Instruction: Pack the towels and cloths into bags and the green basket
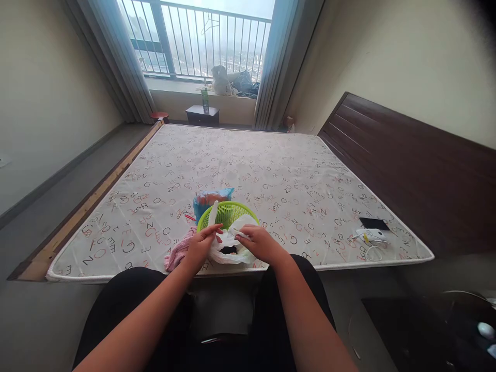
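Note:
A thin white plastic bag (237,257) lies at the mattress's near edge, its mouth spread and something dark showing inside. My right hand (262,243) pinches the bag's rim on the right side. On the left, my left hand (204,238) has its fingers closed on the bag's edge, a white strip of it rising beyond the hand. Just behind the bag is a lime-green mesh basket (236,207), partly covered by the white plastic. A blue plastic bag (200,202) with reddish contents stands behind the basket. Beside my left hand lies a pink cloth (180,251).
Beneath these things is a letter-patterned mattress (248,165). A red pen-like stick (190,217) lies left of the basket. At the right are a black phone-like slab (374,223) and a white device (372,235) with a cable. A dark headboard (403,150) borders the right side.

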Available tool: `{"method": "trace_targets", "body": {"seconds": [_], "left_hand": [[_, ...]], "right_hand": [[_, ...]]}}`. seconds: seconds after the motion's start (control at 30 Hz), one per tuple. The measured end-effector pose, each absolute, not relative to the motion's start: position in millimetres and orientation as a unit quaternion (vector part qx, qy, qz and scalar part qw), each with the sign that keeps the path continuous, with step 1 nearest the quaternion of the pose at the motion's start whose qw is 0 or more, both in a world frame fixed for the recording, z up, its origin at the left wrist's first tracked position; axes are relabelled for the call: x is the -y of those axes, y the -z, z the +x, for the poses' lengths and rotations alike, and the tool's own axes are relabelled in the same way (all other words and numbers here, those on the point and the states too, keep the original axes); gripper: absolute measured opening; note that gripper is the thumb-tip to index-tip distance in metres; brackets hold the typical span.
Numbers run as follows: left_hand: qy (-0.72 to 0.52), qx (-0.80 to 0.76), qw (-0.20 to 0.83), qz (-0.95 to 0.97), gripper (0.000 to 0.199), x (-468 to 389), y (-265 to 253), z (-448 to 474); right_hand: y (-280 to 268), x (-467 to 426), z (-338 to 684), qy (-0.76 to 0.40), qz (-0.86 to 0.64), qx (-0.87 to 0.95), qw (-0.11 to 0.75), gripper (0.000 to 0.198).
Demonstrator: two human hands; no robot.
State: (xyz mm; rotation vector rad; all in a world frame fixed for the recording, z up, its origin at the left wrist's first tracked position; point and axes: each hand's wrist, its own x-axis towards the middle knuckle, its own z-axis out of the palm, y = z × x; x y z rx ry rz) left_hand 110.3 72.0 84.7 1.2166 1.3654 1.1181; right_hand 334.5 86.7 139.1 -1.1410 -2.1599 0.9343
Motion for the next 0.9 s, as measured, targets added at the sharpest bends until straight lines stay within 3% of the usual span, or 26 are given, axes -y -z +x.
{"method": "trace_targets", "body": {"seconds": [0.13, 0.23, 0.47, 0.67, 0.9], "left_hand": [[-0.449, -0.55, 0.498, 0.497, 0.04, -70.5, -80.1, 113.2], [-0.439, -0.549, 0.51, 0.495, 0.042, -68.3, -80.7, 116.2], [-0.411, -0.551, 0.493, 0.533, 0.051, -65.5, -83.8, 117.9], [-0.404, -0.491, 0.468, 0.613, 0.05, -63.7, -83.5, 119.3], [-0.318, -0.479, 0.518, 0.633, 0.014, -59.0, -73.5, 128.7]], "right_hand": [[-151.5, -84.2, 333.5, -0.287, -0.391, 0.782, 0.391, 0.025], [-160.8, -79.7, 333.4, -0.31, -0.354, 0.784, 0.405, 0.027], [-163.0, -74.7, 330.0, -0.487, -0.333, 0.691, 0.417, 0.031], [-144.7, -74.8, 313.5, -0.518, -0.378, 0.671, 0.372, 0.042], [-132.5, -70.6, 292.4, -0.426, -0.355, 0.779, 0.293, 0.045]]}}
